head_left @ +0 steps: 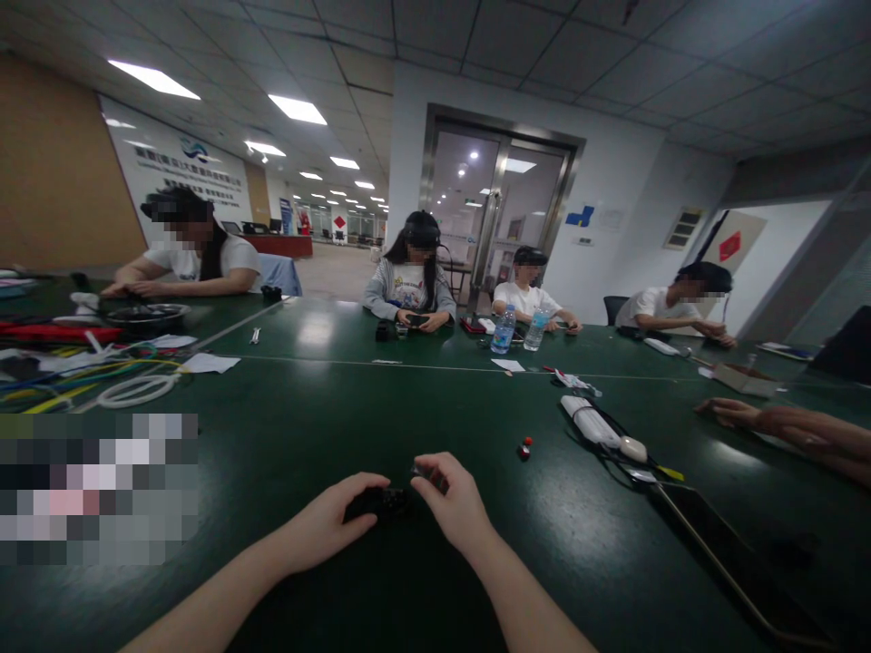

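Near the front of the dark green table [327,408], my left hand [327,524] curls its thumb and fingers around a small black object [393,500]. Its dark body blends into the tabletop, so I cannot make out its kind. Just to the right, my right hand [461,508] pinches a small dark piece [428,472] with a shiny edge and a hint of red; the fingers cover part of it. A narrow gap separates the two hands. A small red and white item [524,447] lies to the right, beyond my right hand.
A white power strip [591,423] with a cable lies right, near a dark tablet-like panel [728,553]. Another person's hands [741,417] rest at the right edge. Two water bottles [504,330] stand farther back. Coiled cables [140,390] spread leftward. Several people sit opposite.
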Action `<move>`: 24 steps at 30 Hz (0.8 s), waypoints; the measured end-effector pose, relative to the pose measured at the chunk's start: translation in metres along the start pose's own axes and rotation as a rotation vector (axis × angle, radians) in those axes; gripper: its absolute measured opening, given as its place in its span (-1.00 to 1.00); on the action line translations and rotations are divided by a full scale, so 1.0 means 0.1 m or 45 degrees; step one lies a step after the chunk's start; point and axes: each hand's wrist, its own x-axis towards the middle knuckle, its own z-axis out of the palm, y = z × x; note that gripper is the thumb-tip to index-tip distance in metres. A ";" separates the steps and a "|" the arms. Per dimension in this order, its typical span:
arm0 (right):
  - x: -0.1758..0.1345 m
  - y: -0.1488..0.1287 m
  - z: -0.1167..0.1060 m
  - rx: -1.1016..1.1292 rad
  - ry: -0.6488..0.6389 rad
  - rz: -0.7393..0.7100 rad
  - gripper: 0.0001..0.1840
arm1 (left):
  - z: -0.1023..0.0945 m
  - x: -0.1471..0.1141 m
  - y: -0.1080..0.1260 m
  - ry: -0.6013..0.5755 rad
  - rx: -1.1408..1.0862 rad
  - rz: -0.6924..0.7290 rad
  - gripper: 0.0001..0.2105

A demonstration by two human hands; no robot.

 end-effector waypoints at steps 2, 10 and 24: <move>-0.03 -0.04 0.09 -0.030 -0.145 -0.037 -0.76 | 0.01 0.01 0.00 0.001 -0.009 0.028 -0.61; -0.06 -0.04 0.17 -0.084 -0.310 -0.065 -0.77 | 0.04 0.03 -0.07 0.019 -0.028 0.072 -0.59; -0.07 -0.04 0.14 -0.131 -0.353 -0.049 -0.71 | 0.00 0.00 0.14 -0.032 0.022 0.145 -0.70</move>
